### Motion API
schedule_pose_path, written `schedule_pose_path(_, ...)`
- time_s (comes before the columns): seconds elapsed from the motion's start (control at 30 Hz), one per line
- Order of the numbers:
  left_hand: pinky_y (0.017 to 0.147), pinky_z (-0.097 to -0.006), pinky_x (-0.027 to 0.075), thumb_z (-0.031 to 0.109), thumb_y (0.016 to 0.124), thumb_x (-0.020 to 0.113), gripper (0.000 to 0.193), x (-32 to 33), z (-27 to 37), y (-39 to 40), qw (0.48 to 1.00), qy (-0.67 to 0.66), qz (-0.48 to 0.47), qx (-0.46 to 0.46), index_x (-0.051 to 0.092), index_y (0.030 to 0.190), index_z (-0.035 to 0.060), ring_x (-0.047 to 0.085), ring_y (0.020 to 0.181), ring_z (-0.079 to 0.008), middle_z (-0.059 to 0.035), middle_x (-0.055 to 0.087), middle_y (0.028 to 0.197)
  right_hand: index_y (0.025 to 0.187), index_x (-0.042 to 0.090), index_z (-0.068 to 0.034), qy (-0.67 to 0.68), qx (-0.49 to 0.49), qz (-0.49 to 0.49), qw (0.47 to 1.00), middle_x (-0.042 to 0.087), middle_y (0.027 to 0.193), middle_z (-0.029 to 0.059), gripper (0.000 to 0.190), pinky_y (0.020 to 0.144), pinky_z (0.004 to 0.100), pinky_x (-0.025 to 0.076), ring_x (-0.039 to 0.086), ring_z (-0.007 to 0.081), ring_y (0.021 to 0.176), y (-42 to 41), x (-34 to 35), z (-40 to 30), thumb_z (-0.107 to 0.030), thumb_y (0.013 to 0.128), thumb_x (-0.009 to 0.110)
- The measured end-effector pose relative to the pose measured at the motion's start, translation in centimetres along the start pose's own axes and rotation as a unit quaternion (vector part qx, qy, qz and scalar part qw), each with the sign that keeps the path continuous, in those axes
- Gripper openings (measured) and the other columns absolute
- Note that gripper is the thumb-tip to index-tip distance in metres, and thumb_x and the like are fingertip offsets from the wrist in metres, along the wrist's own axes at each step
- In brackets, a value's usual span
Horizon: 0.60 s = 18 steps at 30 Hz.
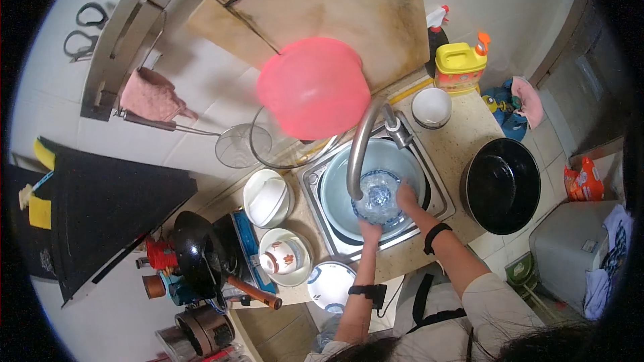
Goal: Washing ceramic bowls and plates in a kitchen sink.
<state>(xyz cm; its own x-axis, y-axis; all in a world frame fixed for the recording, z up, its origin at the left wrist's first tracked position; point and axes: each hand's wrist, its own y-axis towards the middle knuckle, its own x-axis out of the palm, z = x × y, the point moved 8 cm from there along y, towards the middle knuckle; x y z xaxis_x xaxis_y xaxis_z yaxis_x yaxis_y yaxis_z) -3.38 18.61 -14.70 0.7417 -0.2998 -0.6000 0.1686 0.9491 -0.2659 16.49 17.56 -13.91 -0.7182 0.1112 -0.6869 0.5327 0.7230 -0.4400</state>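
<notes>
A light blue plastic basin point(334, 186) fills the bowl of a steel sink point(308, 191), with water in it. A plate with a blue patterned rim point(380, 197) lies under the curved metal faucet point(356, 151) inside the basin. My left hand point(371, 231) holds the plate's near edge, its fingertips hidden at the rim. The right edge of the same plate is gripped by my right hand point(406, 197). Left of the sink are stacked white bowls point(266, 198), a bowl holding a flower-patterned bowl point(284, 257), and a white plate with blue marks point(329, 281).
A large black pot point(500, 186) stands at the counter's right. Behind the sink are a pink basin point(314, 88), a white bowl point(431, 106) and a yellow detergent bottle point(459, 68). A wok point(196, 256) with a wooden handle sits at the left, its handle reaching over the counter.
</notes>
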Motion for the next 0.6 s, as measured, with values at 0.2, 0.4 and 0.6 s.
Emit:
schedule_pose_path(0.2,0.089,-0.0367,0.031,0.01,0.062,0.062,0.058,-0.6,2.8,-2.8,0.999,-0.036,-0.011,0.028,0.036,0.111,-0.0074,0.035,0.107,-0.0372,-0.0283,0.037,0.112,0.114,0.035,0.003,-0.046,-0.076,0.022,0.996,0.055,0.086,0.0228,0.042,0.07,0.0412,0.044,0.055,0.0335,0.08,0.8,-0.5,-0.1,-0.003,0.073,0.04)
schedule_pose_path(0.4,0.083,-0.038,0.035,0.013,0.066,0.061,0.043,-1.1,7.2,-6.7,0.991,-0.061,-0.047,0.107,0.043,0.102,-0.0031,0.041,0.097,-0.0348,-0.0217,0.045,0.1,0.11,0.038,-0.001,-0.092,-0.164,0.011,0.982,0.055,0.076,0.0226,0.042,0.064,0.0432,0.044,0.055,0.0352,0.072,-0.3,-4.3,-3.3,-0.002,0.069,0.042)
schedule_pose_path(0.6,0.073,-0.0336,0.04,0.014,0.07,0.059,0.037,-1.7,9.3,-10.0,0.983,-0.067,-0.086,0.145,0.045,0.101,-0.0013,0.048,0.086,-0.0291,-0.0193,0.046,0.098,0.097,0.038,-0.003,-0.153,-0.292,0.089,0.94,0.055,0.069,0.0215,0.029,0.056,0.0445,0.043,0.055,0.0365,0.063,-5.3,-11.5,-9.8,0.001,0.068,0.042)
